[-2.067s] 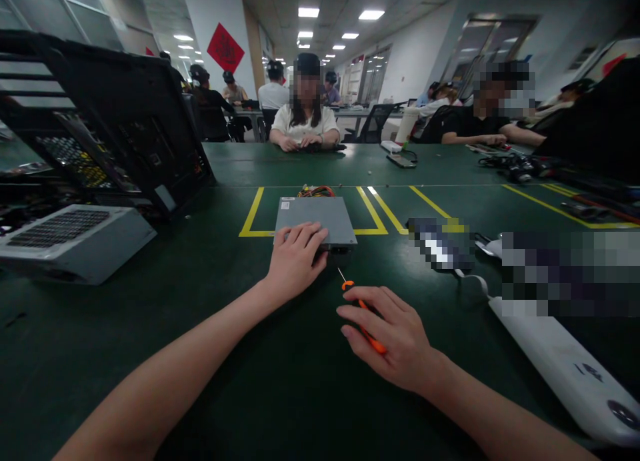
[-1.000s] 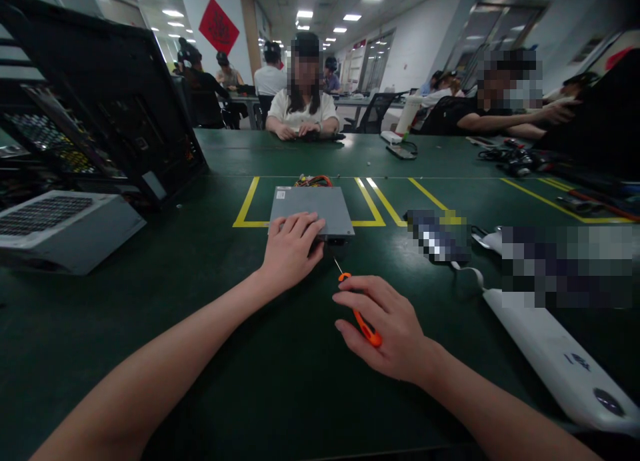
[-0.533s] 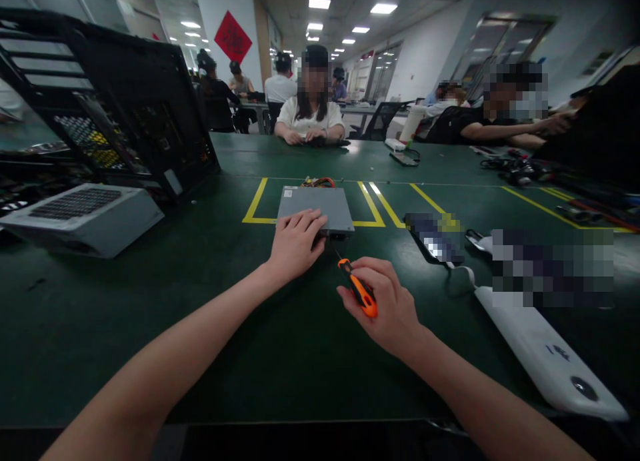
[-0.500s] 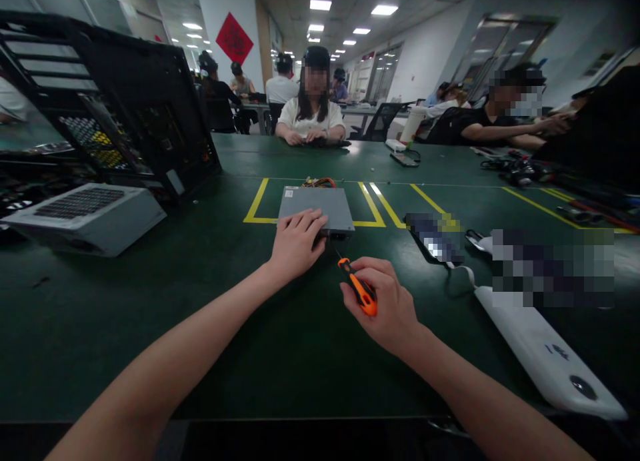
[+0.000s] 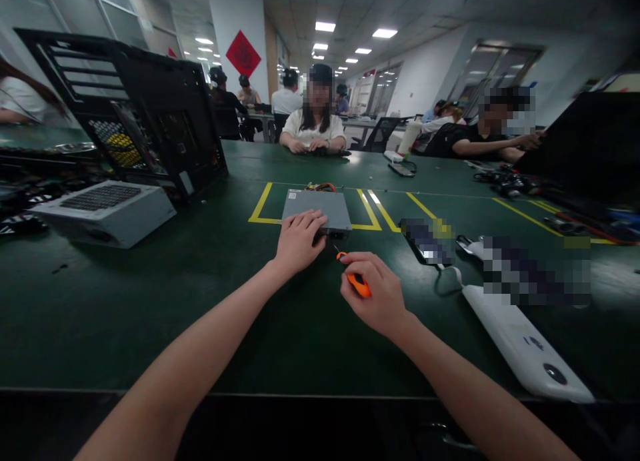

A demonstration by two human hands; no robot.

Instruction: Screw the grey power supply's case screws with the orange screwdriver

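Observation:
A grey computer power supply unit lies on the green table, with coloured wires at its far side. My left hand holds it at the near left, fingers over the top and thumb down by the front face. In my right hand is a screwdriver with an orange and black handle, gripped with bent fingers. Its thin shaft points up and left to the unit's near side, close to the socket. Whether the tip touches a screw is too small to tell.
On the left stand a black computer case and another power supply. A phone and a white power bank, joined by a cable, lie to the right. Yellow tape marks the table. A person sits opposite.
The view has shifted slightly. My right hand has turned a little around the screwdriver handle, covering more of it. My left hand stays on the power supply.

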